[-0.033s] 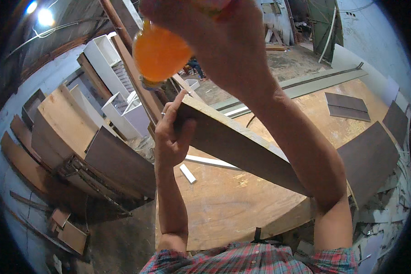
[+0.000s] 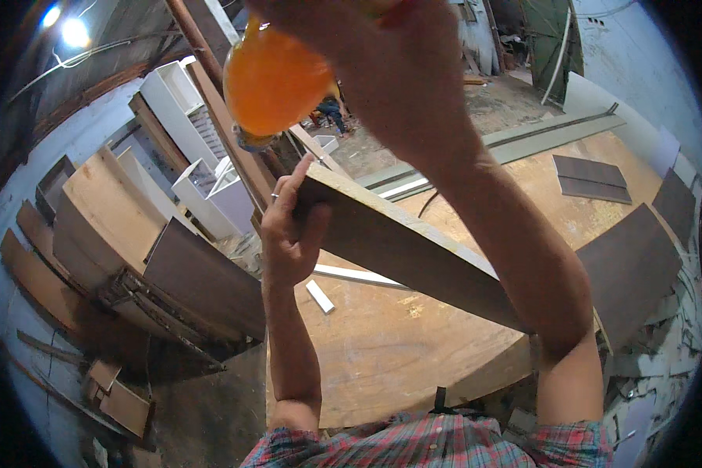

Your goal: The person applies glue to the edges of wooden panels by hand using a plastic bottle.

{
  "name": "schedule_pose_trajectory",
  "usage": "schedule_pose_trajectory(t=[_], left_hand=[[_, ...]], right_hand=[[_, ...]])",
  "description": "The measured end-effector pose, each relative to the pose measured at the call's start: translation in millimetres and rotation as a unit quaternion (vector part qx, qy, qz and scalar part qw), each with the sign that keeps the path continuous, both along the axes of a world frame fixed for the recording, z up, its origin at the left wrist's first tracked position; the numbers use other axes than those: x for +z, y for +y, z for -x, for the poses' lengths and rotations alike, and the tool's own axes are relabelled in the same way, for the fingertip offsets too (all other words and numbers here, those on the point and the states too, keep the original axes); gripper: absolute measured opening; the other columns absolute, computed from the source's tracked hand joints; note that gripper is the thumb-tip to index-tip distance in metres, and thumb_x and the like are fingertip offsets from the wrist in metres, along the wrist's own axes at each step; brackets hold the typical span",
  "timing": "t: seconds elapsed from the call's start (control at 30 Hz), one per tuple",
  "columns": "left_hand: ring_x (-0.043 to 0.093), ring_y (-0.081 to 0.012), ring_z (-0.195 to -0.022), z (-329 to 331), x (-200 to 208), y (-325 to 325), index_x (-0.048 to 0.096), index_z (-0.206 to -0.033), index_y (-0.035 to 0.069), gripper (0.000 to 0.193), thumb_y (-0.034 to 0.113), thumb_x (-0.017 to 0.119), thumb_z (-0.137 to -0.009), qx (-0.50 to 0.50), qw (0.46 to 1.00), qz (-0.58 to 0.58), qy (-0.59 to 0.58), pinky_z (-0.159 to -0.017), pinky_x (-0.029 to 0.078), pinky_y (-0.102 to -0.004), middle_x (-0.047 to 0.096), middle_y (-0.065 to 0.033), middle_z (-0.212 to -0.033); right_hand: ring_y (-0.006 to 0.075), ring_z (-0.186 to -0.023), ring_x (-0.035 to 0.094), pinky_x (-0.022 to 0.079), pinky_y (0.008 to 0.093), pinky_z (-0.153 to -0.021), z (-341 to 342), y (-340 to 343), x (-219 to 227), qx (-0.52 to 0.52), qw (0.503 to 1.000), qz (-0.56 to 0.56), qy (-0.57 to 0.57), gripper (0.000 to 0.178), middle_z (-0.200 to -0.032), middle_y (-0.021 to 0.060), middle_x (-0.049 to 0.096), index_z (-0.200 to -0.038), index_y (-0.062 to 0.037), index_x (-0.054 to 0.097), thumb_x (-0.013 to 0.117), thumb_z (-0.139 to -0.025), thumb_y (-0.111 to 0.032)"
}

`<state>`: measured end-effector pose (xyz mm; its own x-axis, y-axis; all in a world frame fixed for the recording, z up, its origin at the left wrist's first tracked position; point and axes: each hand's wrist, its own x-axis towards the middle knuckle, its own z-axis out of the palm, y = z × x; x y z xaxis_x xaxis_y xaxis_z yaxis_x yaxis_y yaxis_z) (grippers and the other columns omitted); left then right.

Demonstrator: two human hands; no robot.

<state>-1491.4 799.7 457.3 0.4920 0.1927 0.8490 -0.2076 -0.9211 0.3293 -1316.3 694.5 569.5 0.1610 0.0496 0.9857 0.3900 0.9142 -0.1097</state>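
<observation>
My left hand (image 2: 292, 234) is closed around the far left end of a long dark board (image 2: 405, 246) with a pale top edge, thumb on its face. The board stands on edge, slanting down toward my right arm. High above its left end, close to the camera, my right hand (image 2: 405, 86) grips a rounded, see-through bottle (image 2: 277, 82) with orange contents. The bottle is tilted with its lower end toward the board's corner. My right fingers run partly out of the top of the picture, and the bottle's upper part is hidden behind the hand.
A wooden worktable (image 2: 382, 343) lies beneath, with a small white strip (image 2: 320, 297) on it. Dark panels (image 2: 591, 179) rest at the right. Large boards (image 2: 109, 199) and white cabinet frames (image 2: 203, 191) stand at the left. A person (image 2: 331, 113) is partly visible far off.
The bottle and my right hand have shifted very slightly, and the whole view has moved a little. My left hand keeps its hold on the board.
</observation>
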Motion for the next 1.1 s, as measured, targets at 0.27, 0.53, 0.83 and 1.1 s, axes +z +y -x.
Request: schedule_pose_trajectory(t=[0.27, 0.53, 0.83, 1.1], left_hand=[[0.054, -0.0159, -0.105, 9, -11, 11, 0.047, -0.141, -0.005, 0.056, 0.024, 0.065, -0.095, 0.000, 1.000, 0.024, -0.016, -0.095, 0.041, -0.0277, 0.056, -0.0066, -0.113], [0.051, -0.0174, -0.121, 1, -8, 9, 0.044, -0.142, -0.007, 0.058, 0.021, 0.064, -0.095, -0.020, 0.996, 0.083, -0.025, -0.106, 0.036, -0.0327, 0.057, -0.0109, -0.132], [0.050, -0.0188, -0.126, -2, -8, 14, 0.044, -0.141, -0.009, 0.057, 0.022, 0.062, -0.097, -0.015, 0.997, 0.064, -0.030, -0.108, 0.036, -0.0345, 0.051, -0.0148, -0.142], [0.050, -0.0174, -0.125, 4, -12, 19, 0.045, -0.142, -0.005, 0.054, 0.024, 0.059, -0.098, 0.005, 0.999, 0.046, -0.012, -0.106, 0.040, -0.0350, 0.048, -0.0120, -0.147]], right_hand=[[0.0116, -0.090, 0.065, 0.054, 0.0286, -0.079, -21, -93, -99, -0.051, 0.978, 0.056, 0.194, 0.028, -0.099, 0.0027, 0.067, -0.110, -0.0030, 0.065, 0.076, -0.084, -0.008], [0.0346, -0.106, 0.066, 0.055, 0.0494, -0.094, -65, -149, -179, -0.078, 0.942, 0.196, 0.261, 0.061, -0.122, 0.0210, 0.061, -0.139, -0.0012, 0.039, 0.070, -0.090, -0.022], [0.0117, -0.095, 0.062, 0.052, 0.0297, -0.084, -70, -184, -218, -0.089, 0.921, 0.173, 0.338, 0.036, -0.104, 0.0029, 0.064, -0.113, -0.0026, 0.059, 0.077, -0.083, -0.011], [0.0170, -0.098, 0.067, 0.054, 0.0340, -0.090, -82, -218, -258, -0.146, 0.900, 0.179, 0.371, 0.036, -0.109, 0.0082, 0.068, -0.116, 0.0001, 0.061, 0.074, -0.084, -0.009]])
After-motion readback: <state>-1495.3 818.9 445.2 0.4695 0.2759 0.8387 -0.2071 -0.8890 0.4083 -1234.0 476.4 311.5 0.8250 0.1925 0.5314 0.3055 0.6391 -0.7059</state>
